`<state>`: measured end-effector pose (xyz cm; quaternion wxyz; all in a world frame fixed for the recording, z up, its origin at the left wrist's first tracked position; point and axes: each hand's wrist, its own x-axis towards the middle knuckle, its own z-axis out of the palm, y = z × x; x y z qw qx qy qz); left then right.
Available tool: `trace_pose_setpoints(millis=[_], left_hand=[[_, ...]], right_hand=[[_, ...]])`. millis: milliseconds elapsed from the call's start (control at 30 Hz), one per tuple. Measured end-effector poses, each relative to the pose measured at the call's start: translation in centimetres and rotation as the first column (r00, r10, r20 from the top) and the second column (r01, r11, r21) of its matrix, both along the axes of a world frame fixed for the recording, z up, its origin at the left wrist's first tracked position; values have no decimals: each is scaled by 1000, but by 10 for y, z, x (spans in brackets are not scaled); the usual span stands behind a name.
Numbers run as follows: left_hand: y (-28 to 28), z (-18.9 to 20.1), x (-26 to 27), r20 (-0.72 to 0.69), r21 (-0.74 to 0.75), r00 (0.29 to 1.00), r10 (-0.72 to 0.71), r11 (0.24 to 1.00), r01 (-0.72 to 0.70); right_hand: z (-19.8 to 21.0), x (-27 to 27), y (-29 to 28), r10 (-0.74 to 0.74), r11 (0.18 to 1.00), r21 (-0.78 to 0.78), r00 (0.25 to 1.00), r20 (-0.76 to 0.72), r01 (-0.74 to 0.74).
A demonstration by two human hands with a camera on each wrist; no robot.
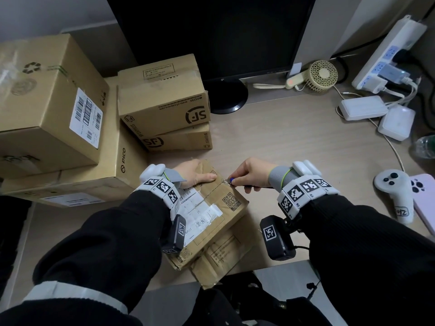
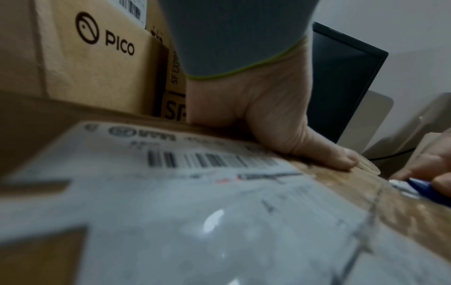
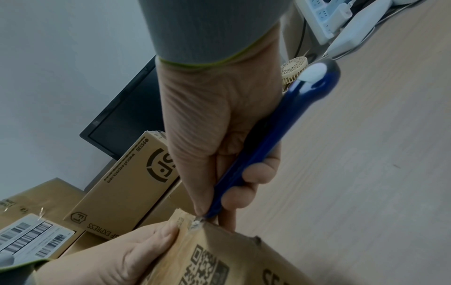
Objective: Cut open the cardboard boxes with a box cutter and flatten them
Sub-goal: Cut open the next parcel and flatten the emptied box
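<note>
Cutting is the step in hand: my right hand (image 1: 250,171) grips the blue plastic box cutter (image 3: 266,146), blade tip at the far end of the taped seam on the worn brown cardboard box (image 1: 213,215), which lies on the worktop (image 1: 306,137). My left hand (image 1: 194,174) clasps its far edge. Next, I judge, draw the blade along the seam towards me, clear of that thumb.

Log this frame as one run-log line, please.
phase: cutting tape seam | right hand: grips blue box cutter, tip at far edge | left hand: holds down brown labelled cardboard box
</note>
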<state>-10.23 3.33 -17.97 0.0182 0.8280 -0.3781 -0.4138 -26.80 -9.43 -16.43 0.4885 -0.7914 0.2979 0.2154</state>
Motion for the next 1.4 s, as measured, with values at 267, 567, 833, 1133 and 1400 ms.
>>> trace_pose_setpoints(millis=[267,567,833,1133,1400], left_hand=[[0,-3,-2,-5,-20,1000,15,1000,-15],[1,-2,-2,-42,-40,999,31,999,-33],[-2,-4,-1,-23,-12,1000,6,1000,-7],[-5,-4,-1,-19,-32,1000,21,999,-22],[-4,-4,-1,-10,-35,991,133,990,-134]], right_hand=[[0,1,-3,54,998,-37,998,-8,-55],[-4,1,-9,95,995,8,995,18,-95],[-7,-1,-8,63,995,72,998,-4,-62],[-12,-21,-7,-2,980,197,999,42,-6],[-1,-18,-14,-52,992,113,998,28,49]])
